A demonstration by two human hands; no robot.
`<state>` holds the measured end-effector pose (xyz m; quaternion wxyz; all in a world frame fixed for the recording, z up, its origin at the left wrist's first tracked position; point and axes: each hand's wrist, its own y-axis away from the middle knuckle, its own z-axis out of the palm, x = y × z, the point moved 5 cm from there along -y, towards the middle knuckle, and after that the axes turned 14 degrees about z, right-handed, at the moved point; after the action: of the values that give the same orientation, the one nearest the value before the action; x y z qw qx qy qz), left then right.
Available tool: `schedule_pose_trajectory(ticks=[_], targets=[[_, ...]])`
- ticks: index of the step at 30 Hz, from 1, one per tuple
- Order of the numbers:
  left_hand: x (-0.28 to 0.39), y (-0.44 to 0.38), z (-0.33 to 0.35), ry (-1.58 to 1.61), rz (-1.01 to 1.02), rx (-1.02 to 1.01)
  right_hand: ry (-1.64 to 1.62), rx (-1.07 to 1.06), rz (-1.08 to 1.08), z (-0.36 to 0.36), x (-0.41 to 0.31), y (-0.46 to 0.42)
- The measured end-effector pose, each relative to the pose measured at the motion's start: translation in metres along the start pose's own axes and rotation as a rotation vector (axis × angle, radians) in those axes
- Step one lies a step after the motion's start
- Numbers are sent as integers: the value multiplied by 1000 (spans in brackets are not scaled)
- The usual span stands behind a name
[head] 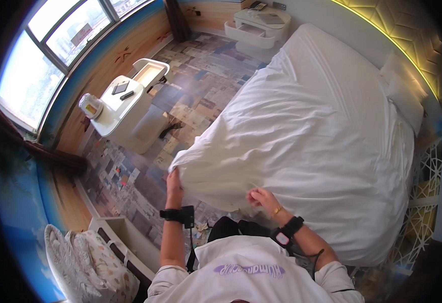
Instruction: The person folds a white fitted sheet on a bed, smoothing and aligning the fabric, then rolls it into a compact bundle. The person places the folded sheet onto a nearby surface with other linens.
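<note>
A wrinkled white duvet [281, 151] spreads over the bed in front of me, its near left corner hanging past the mattress. My left hand [174, 183] grips that corner, thumb up along the cloth's edge. My right hand [258, 197] is at the near edge of the duvet, fingers curled and slightly blurred; whether cloth is pinched between them is unclear. White pillows [404, 94] rest at the head of the bed, on the right. Black bands with small devices are strapped to both wrists.
A white desk [111, 121] with a kettle [90, 106] stands by the window, a chair [152, 72] beyond it. At the back, a nightstand [260, 22] has its drawer pulled out. Folded bedding [92, 261] lies at the lower left beside a white open-topped box [130, 238].
</note>
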<state>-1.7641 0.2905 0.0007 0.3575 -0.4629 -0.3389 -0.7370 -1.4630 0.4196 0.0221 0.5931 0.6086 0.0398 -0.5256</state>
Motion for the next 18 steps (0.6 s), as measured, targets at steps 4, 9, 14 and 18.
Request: schedule_pose_trajectory(ticks=[4,9,14,18], targets=[[21,9,31,-53,93,-43,461,116,-364,51,-41,-35],[45,16,51,60,11,-28,884,344,-767,131,-82,-50],[41,-12,32,54,-55,-53,986,315,-624,165,-85,-114],[19,-54,-19,70,-187,-58,950,289,-662,190,-80,-158]])
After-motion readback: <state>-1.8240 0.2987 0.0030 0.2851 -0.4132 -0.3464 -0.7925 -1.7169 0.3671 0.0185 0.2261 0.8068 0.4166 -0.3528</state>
